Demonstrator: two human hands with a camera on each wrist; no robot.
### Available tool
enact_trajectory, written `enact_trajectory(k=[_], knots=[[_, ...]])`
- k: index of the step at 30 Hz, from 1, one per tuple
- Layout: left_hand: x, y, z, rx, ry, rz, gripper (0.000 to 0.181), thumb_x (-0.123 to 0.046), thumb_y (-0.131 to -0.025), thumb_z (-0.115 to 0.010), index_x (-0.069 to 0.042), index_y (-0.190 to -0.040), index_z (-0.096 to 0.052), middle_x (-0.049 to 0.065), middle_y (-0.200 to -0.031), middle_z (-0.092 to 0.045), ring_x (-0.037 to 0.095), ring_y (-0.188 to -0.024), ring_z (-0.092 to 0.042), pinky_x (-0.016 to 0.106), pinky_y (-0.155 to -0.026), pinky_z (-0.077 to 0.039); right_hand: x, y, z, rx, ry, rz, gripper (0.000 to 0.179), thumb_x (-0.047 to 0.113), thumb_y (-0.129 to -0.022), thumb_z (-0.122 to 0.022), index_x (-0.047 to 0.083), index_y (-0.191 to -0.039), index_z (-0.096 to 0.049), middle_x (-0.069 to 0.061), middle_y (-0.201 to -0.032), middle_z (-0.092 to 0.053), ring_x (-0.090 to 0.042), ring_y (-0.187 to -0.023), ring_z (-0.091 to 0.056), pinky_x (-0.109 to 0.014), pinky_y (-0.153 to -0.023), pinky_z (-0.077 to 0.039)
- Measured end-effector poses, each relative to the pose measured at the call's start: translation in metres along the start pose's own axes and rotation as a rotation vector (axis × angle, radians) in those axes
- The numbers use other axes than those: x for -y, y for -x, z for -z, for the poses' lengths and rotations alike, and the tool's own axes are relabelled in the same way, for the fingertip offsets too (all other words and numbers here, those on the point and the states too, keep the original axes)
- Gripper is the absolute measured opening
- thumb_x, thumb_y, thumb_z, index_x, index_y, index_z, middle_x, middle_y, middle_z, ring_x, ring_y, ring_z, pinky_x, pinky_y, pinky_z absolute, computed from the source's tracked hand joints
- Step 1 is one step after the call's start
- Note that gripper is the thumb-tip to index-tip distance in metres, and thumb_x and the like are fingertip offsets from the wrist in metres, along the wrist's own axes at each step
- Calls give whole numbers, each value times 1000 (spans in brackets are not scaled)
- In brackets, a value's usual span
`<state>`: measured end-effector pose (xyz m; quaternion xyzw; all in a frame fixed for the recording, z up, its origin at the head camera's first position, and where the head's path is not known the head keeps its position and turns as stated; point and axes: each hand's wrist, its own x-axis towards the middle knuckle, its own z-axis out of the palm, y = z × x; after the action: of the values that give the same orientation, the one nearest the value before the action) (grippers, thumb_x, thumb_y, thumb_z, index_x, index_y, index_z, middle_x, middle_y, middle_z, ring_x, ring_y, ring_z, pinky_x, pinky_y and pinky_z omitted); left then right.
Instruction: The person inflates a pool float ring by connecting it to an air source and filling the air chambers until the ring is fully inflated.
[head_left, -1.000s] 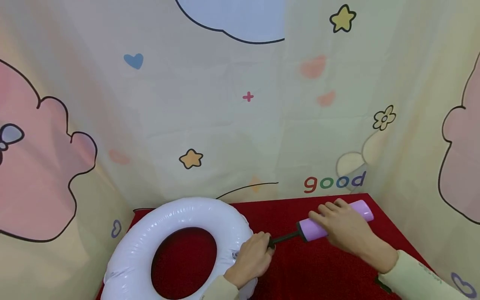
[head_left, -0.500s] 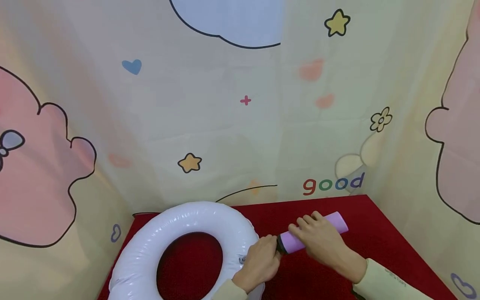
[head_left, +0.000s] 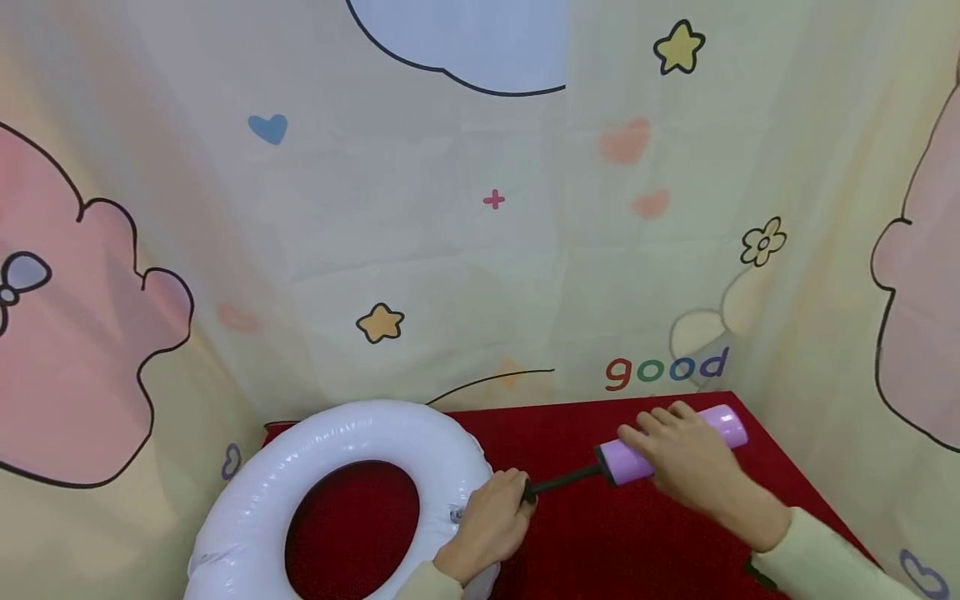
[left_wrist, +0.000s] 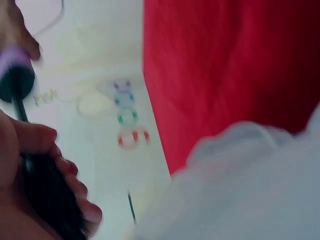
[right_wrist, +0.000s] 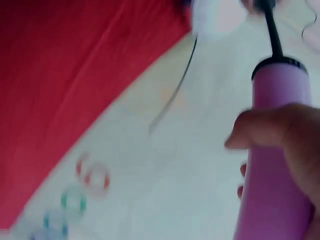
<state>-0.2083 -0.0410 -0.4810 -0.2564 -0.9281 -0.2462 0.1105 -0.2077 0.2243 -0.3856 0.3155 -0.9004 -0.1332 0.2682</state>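
Note:
My right hand [head_left: 693, 450] grips the purple barrel of a hand pump [right_wrist: 275, 195], thumb and fingers wrapped round it. A black rod runs out of the barrel's dark end cap toward the left. At the rod's other end, my left hand [head_left: 491, 521] holds the pump's black handle [left_wrist: 47, 195] with curled fingers. Just left of that hand lies a white inflated swim ring [head_left: 240, 525], tilted, its clear valve [head_left: 456, 516] right beside the knuckles. The left hand overlaps the ring's right side in the head view.
A red cloth [head_left: 600, 550] covers the table under the ring and the pump. Behind it and at both sides hang pale printed curtains [head_left: 420, 233] with stars, hearts and the word "good", close to the table's edges.
The pump's rod slid into the barrel half a second ago and is drawn out again now. My right hand moved left, then back right; the ring shifted slightly right, then left.

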Motion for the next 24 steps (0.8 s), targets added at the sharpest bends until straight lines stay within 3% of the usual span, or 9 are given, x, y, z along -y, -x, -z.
enact_trajectory(k=[5, 8, 13, 20, 24], knots=[[-11, -7, -10, -7, -10, 0, 10, -13, -89, -57, -15, -79, -55, -5, -73, -54, 11, -73, -55, 24, -55, -40, 46, -19, -23, -32, 0, 57, 56, 24, -55, -90, 17, -100, -58, -6, -87, -67, -24, -81, -65, -40, -77, -48], [-15, -6, -10, -8, -27, 19, 4, -12, -87, -58, -13, -83, -58, -3, -76, -57, 14, -75, -58, 27, -56, -43, 55, -21, -28, -21, -13, 47, 56, 25, -53, -91, 18, -98, -58, -4, -87, -68, -22, -81, -65, -39, -77, -47], [-14, -1, -5, 35, 3, 21, 15, -15, -89, -58, -16, -75, -51, -5, -70, -50, 11, -68, -51, 24, -52, -35, 34, -13, -21, 67, -74, 48, 60, 31, -53, -93, 21, -102, -59, -1, -91, -69, -21, -86, -66, -41, -80, -47], [0, 5, 3, 22, 38, 58, 19, -14, -90, -58, -18, -74, -49, -7, -70, -46, 8, -68, -46, 22, -52, -31, -17, 1, -2, 13, -63, -5, 62, 25, -48, -94, 21, -100, -61, -3, -91, -70, -25, -87, -68, -48, -82, -51], [-3, 0, 0, 9, 14, 17, 17, -13, -88, -59, -18, -74, -50, -7, -70, -48, 9, -70, -49, 20, -54, -33, -10, 5, -4, 1, -37, -21, 62, 22, -48, -93, 20, -101, -60, -4, -90, -69, -26, -86, -67, -47, -81, -50]])
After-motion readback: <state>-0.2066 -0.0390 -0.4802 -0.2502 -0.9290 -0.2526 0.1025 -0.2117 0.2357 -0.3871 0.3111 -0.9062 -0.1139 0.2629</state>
